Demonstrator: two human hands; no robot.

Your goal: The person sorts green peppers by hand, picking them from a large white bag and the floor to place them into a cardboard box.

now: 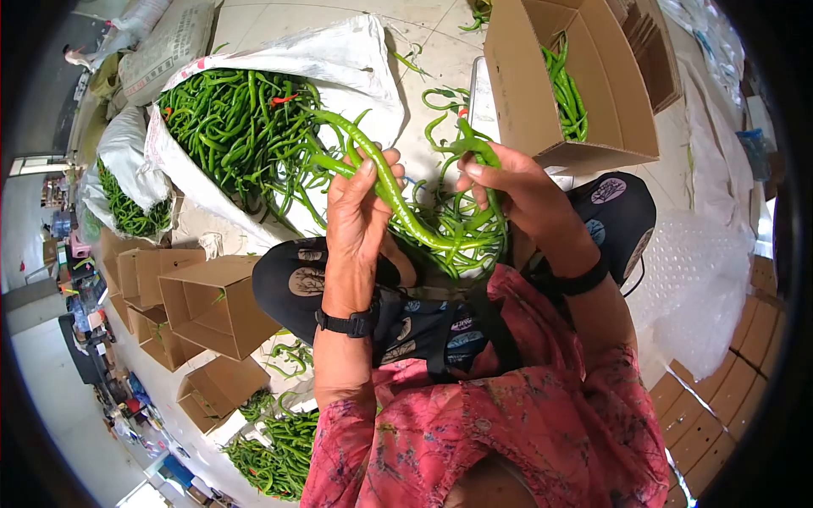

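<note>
Long green peppers are in both hands, above a loose pile of peppers between the knees. My left hand is closed round several peppers, one of them long and curved, its lower end reaching toward the right. Bent green peppers are pinched between the thumb and fingers of my right hand. Beyond my left hand, a white sack lies open with a big heap of green peppers and a few red ones. At the upper right, a cardboard box holds green peppers.
Open cardboard boxes stand at the left, near a second sack of peppers. Another pepper pile lies at the lower left. Bubble wrap and stacked cardboard are at the right.
</note>
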